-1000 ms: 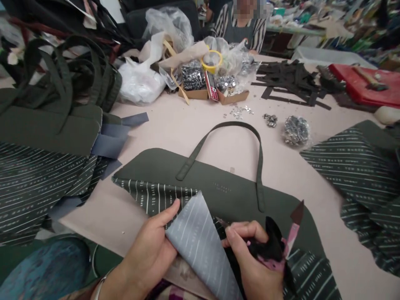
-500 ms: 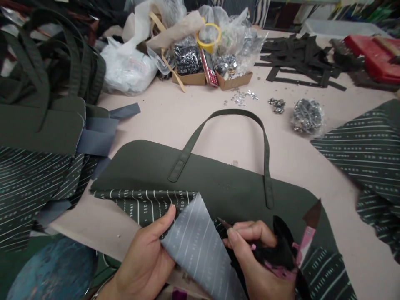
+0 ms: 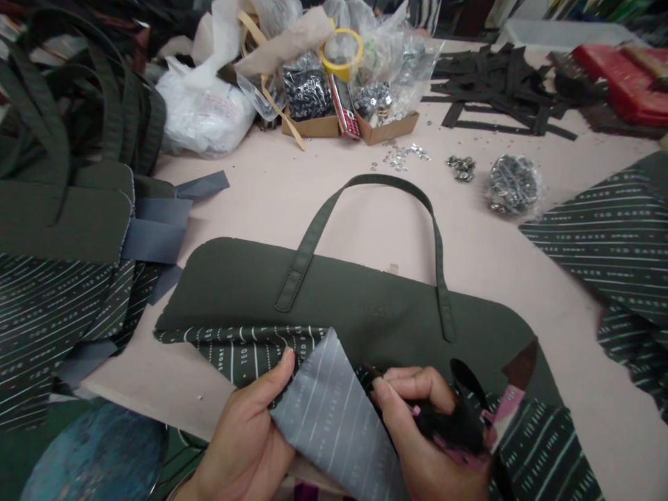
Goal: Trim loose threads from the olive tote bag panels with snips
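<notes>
A dark green bag panel [image 3: 334,299] with a strap handle [image 3: 438,250] lies in front of me. Striped lettered fabric [image 3: 229,355] joins its lower edge, and a folded-over flap shows its grey reverse side [image 3: 334,417]. My left hand [image 3: 255,424] grips this fabric at the fold, thumb on top. My right hand [image 3: 417,424] is closed around scissors [image 3: 459,417] with black handle loops and pink tape. Their dark narrow tip points left at the flap's right edge. A dark triangular blade [image 3: 522,365] on a pink-taped piece sticks up behind that hand; its link to the scissors is unclear.
Stacked bag pieces with straps [image 3: 67,209] stand at left, more striped fabric [image 3: 616,243] at right. Loose metal studs [image 3: 462,168], a bagged bundle of them [image 3: 514,184], small boxes [image 3: 389,129], a red phone [image 3: 343,108] and dark strips [image 3: 495,90] lie farther back.
The view has shifted slightly. The right hand and scissors tip have edged a little left and closer to the flap's edge; the left hand keeps its grip.
</notes>
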`<action>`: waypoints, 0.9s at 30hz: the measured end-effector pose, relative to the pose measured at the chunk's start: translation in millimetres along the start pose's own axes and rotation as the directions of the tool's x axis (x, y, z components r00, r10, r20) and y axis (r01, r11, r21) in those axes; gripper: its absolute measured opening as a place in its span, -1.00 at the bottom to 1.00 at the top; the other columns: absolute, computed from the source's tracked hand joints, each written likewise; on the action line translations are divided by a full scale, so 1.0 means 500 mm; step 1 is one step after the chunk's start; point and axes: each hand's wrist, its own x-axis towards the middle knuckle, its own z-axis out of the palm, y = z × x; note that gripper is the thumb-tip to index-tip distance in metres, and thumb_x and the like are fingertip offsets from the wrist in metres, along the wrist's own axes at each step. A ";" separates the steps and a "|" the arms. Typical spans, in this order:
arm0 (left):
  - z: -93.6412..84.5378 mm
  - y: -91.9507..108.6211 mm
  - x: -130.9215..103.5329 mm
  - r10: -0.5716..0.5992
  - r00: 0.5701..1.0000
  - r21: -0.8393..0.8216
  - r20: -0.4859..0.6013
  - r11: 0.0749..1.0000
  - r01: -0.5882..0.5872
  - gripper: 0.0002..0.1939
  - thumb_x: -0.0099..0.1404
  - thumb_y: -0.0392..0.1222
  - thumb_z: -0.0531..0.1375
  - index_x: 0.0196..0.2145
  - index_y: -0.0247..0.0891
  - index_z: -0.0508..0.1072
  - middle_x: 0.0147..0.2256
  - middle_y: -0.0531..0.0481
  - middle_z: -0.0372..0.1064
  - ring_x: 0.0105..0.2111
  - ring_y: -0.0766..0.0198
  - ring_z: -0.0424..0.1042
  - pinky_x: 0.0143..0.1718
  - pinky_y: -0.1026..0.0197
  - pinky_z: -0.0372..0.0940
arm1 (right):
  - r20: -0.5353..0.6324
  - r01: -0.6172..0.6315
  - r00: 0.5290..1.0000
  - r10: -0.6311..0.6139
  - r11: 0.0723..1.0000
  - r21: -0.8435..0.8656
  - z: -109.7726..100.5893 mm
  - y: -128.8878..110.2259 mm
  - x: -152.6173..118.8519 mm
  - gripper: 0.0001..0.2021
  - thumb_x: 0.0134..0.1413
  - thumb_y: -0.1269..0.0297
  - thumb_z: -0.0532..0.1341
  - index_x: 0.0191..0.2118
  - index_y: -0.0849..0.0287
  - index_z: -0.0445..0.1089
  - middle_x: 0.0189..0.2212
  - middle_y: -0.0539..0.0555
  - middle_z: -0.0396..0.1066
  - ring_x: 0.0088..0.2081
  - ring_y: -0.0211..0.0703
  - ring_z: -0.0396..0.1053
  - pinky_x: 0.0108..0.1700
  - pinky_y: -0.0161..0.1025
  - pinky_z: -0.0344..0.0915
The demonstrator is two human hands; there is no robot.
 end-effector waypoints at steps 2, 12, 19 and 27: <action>0.003 0.002 -0.003 0.026 0.999 -0.011 -0.030 1.000 -0.026 -0.72 0.43 -0.32 0.10 -0.28 -0.42 0.62 -0.32 -0.21 0.61 -0.17 0.02 0.61 -0.03 0.04 0.51 | 0.008 -0.046 0.999 0.045 0.996 0.079 -0.010 0.009 -0.004 -0.76 0.13 0.38 0.34 -0.54 0.12 0.41 -0.55 -0.02 0.41 -0.43 -0.16 0.46 -0.35 -0.30 0.43; 0.008 0.004 -0.003 0.028 1.000 -0.044 -0.002 0.999 -0.028 -0.73 0.43 -0.32 0.09 -0.21 -0.44 0.60 -0.30 -0.22 0.60 -0.11 -0.02 0.59 0.01 0.01 0.50 | 0.034 -0.131 0.991 0.127 0.977 0.169 -0.020 0.023 -0.013 -0.73 0.17 0.36 0.34 -0.54 0.13 0.37 -0.53 -0.01 0.38 -0.43 -0.16 0.45 -0.37 -0.27 0.49; -0.006 0.002 -0.001 0.028 0.999 -0.024 0.033 0.999 -0.027 -0.77 0.40 -0.35 0.14 -0.28 -0.43 0.61 -0.32 -0.21 0.61 -0.13 -0.01 0.60 0.03 -0.01 0.48 | 0.050 -0.094 0.995 0.089 0.988 0.121 -0.021 0.020 -0.007 -0.75 0.15 0.41 0.33 -0.54 0.14 0.39 -0.54 -0.03 0.42 -0.45 -0.18 0.47 -0.37 -0.31 0.43; -0.002 -0.001 -0.007 -0.009 1.000 -0.039 0.024 0.999 0.010 -0.71 0.41 -0.36 0.12 -0.36 -0.44 0.62 -0.32 -0.24 0.61 -0.09 -0.06 0.58 0.08 -0.09 0.44 | 0.025 0.031 0.999 -0.029 0.997 -0.066 0.001 0.002 0.006 -0.77 0.16 0.38 0.32 -0.52 0.09 0.38 -0.54 -0.07 0.43 -0.44 -0.25 0.46 -0.39 -0.35 0.32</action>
